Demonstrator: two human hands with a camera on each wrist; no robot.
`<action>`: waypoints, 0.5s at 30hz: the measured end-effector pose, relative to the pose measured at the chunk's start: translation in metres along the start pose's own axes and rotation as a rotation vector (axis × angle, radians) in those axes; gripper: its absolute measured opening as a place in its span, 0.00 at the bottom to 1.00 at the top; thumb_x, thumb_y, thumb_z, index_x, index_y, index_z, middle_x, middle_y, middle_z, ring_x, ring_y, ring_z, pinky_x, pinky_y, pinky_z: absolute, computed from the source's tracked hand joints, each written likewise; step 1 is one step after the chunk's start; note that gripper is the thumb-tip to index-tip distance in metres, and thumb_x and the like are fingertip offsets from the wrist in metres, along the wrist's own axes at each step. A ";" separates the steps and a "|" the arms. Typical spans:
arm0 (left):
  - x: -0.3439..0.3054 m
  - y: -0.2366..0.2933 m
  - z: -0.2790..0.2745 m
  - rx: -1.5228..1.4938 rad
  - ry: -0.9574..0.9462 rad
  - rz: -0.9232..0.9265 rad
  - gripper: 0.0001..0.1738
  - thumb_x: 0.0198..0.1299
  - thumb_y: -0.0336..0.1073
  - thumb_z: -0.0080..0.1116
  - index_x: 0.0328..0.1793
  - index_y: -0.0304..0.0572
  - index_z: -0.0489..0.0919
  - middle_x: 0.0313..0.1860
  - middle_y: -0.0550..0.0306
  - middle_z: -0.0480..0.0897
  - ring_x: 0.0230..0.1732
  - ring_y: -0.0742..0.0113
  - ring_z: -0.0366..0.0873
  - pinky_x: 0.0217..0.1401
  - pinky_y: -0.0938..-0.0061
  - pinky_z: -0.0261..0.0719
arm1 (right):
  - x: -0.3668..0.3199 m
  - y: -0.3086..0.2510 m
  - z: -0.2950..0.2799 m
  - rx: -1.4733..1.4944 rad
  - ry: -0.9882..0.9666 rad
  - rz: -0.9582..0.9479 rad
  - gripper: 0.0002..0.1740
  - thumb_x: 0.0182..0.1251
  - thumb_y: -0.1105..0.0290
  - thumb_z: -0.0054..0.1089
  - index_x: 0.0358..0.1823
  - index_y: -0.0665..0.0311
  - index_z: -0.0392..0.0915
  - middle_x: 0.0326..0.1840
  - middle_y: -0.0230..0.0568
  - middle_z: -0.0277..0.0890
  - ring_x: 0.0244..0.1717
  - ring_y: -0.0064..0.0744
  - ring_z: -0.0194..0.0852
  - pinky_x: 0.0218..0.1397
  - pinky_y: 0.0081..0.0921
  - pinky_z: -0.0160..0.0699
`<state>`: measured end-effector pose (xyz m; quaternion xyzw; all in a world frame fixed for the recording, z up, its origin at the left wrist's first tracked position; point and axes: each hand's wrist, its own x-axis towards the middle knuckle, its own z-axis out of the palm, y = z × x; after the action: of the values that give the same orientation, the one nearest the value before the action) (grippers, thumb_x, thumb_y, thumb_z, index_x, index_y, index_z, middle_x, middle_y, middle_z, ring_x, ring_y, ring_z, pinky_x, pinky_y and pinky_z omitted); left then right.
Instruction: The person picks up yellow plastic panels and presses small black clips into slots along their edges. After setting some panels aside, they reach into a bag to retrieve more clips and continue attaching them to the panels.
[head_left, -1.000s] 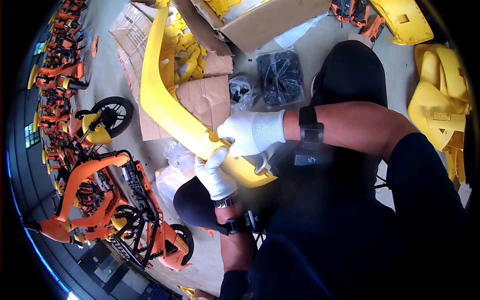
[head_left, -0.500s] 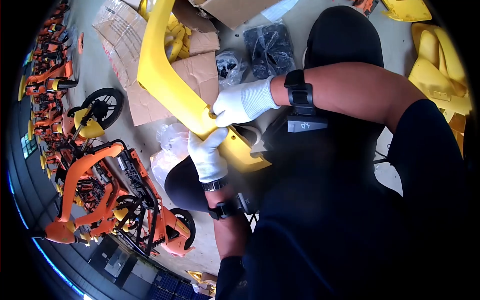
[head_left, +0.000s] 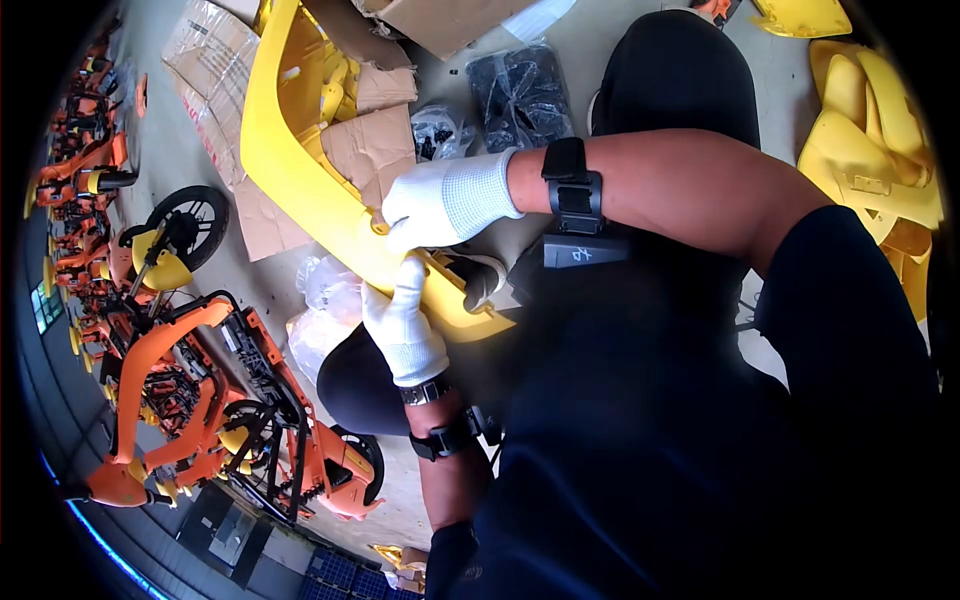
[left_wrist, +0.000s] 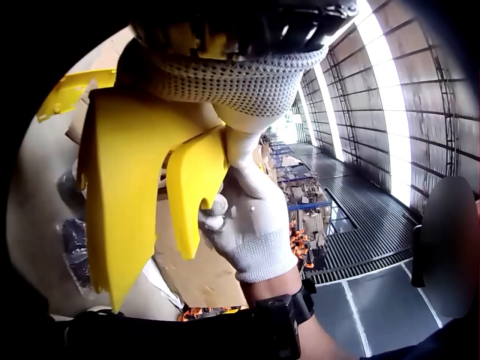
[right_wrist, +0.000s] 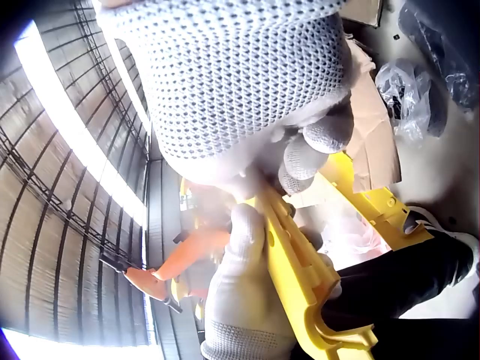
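A long, bent yellow plastic panel, shaped like a bike body cover, lies slantwise in front of the person. Near its lower end the white-gloved left hand grips the edge, thumb over the outer face. The right hand, also gloved in white, has its fingers curled at the opposite edge, beside a small notch. In the right wrist view those fingers bend round the panel's ribbed edge, with the left hand just below. Anything small inside the right fingertips is hidden.
Open cardboard boxes with yellow parts stand beyond the panel, next to plastic-wrapped black parts. More yellow panels are stacked at the right. Orange bike frames line the left side. A clear plastic bag lies by the knee.
The panel has tilted, so more of its inner face shows. Both hands keep their places near its lower end. The whole head view has shifted.
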<state>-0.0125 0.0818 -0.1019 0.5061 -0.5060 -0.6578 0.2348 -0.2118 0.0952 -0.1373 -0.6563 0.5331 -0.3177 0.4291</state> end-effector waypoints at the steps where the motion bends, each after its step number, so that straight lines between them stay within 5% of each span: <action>1: -0.008 0.004 0.002 -0.001 -0.010 0.007 0.35 0.61 0.33 0.70 0.71 0.28 0.69 0.57 0.53 0.80 0.52 0.65 0.81 0.60 0.71 0.79 | -0.005 -0.013 -0.008 0.082 -0.026 0.102 0.22 0.71 0.54 0.56 0.38 0.70 0.82 0.35 0.57 0.83 0.38 0.55 0.82 0.42 0.43 0.77; 4: -0.018 0.003 -0.014 -0.160 -0.057 -0.017 0.37 0.59 0.40 0.74 0.70 0.29 0.71 0.55 0.52 0.81 0.50 0.64 0.81 0.55 0.71 0.81 | -0.015 -0.037 -0.015 0.559 -0.103 0.266 0.21 0.71 0.53 0.60 0.43 0.67 0.83 0.31 0.45 0.83 0.32 0.32 0.83 0.34 0.32 0.79; 7: -0.021 0.023 -0.025 -0.119 0.018 -0.028 0.37 0.62 0.49 0.70 0.69 0.30 0.72 0.52 0.50 0.82 0.47 0.63 0.82 0.50 0.71 0.83 | -0.013 -0.040 -0.017 0.783 -0.176 0.382 0.19 0.72 0.54 0.60 0.48 0.64 0.83 0.32 0.37 0.83 0.31 0.26 0.83 0.32 0.24 0.80; 9: -0.020 0.034 -0.028 -0.089 0.009 0.023 0.37 0.63 0.50 0.68 0.68 0.29 0.72 0.52 0.49 0.82 0.46 0.61 0.82 0.48 0.69 0.83 | -0.023 -0.043 -0.026 0.782 -0.416 0.299 0.20 0.72 0.56 0.58 0.52 0.64 0.82 0.37 0.39 0.85 0.31 0.28 0.84 0.35 0.23 0.84; 15: -0.022 0.038 -0.020 -0.099 -0.042 0.052 0.39 0.62 0.50 0.65 0.71 0.28 0.70 0.57 0.45 0.81 0.53 0.56 0.81 0.57 0.65 0.80 | -0.032 -0.059 -0.009 0.622 -0.415 0.231 0.19 0.72 0.59 0.55 0.46 0.71 0.81 0.32 0.42 0.85 0.33 0.31 0.86 0.37 0.27 0.83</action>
<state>0.0064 0.0764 -0.0574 0.4668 -0.4905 -0.6862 0.2658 -0.2017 0.1284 -0.0789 -0.4807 0.3836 -0.2744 0.7393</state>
